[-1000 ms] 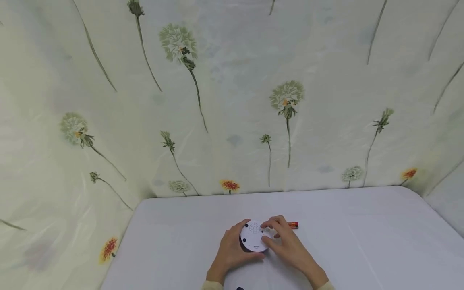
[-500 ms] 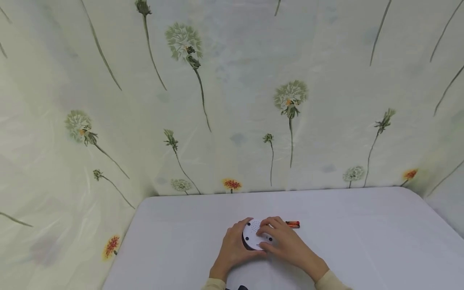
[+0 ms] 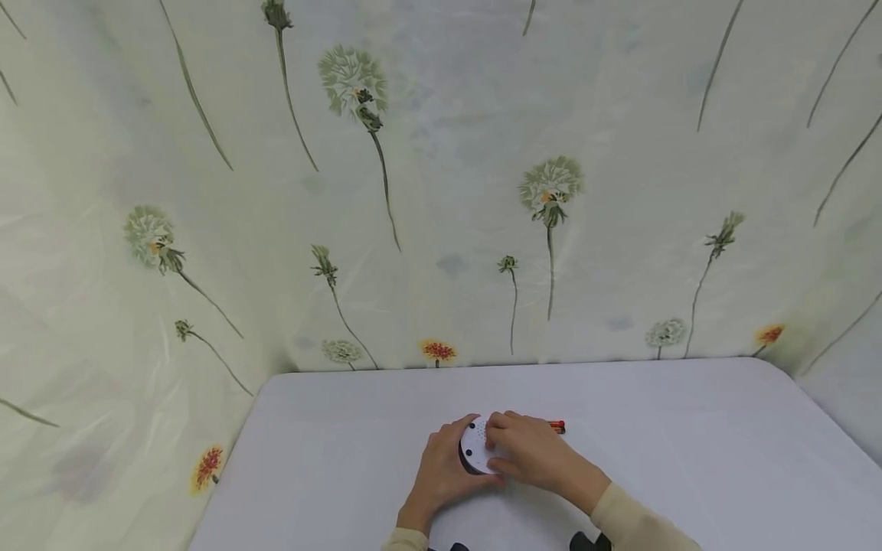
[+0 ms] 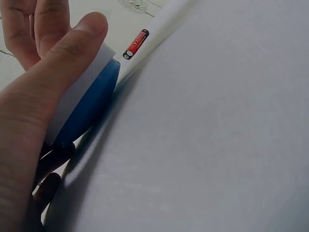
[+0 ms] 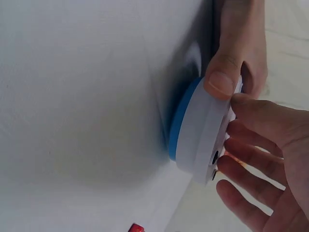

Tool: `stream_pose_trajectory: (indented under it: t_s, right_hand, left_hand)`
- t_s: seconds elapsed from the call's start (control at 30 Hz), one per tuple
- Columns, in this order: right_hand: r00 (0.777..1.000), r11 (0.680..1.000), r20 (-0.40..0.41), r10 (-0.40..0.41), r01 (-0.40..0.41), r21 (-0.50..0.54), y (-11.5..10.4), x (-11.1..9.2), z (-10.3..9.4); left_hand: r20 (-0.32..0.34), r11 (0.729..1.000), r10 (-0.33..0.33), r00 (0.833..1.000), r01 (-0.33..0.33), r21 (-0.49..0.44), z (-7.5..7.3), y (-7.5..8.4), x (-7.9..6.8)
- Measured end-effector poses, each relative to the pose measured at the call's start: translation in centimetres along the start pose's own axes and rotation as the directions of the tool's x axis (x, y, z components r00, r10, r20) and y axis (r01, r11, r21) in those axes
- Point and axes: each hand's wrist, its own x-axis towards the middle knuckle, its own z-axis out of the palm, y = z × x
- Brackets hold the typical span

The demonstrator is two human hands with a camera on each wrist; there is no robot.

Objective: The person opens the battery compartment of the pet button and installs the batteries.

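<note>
A round white device [image 3: 472, 447] with small dark feet and a cluster of speaker holes on its upper face is tipped up off the table. Its other side has a blue rim, seen in the left wrist view as a blue band [image 4: 91, 104]. My left hand [image 3: 443, 473] grips it round the left edge, thumb along the near side. My right hand [image 3: 536, 453] is over the right part of the white face; in the right wrist view its loosely bent fingers [image 5: 246, 154] touch or hover close to that face, thumb at the edge. The right hand hides part of the face.
Red-and-black batteries [image 3: 558, 427] lie on the white tablecloth [image 3: 344, 444] just beyond my right hand. A curtain [image 3: 441, 191] printed with dandelions hangs behind the table's far edge. Dark objects [image 3: 590, 542] show at the bottom edge, near the sleeves.
My right hand has shifted over the device's face, its fingers bending more and covering the right-hand part. The left hand keeps its grip, the device tilted slightly. The batteries have not moved.
</note>
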Motion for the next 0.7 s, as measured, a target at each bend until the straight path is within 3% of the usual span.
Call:
stream_pose_trajectory:
  t_s: [0.37,0.7]
  right_hand:
    - [0.995,1.000,0.098,-0.005,0.005,0.005,0.24,0.36,-0.69]
    - [0.996,0.998,0.091,0.018,-0.025,0.066,0.47,0.25,-0.68]
  left_hand:
    - [0.009,1.000,-0.022,1.000,0.022,0.000,0.51,-0.02,-0.10]
    - [0.012,0.999,-0.035,0.999,0.035,-0.011,0.35,0.10,0.20]
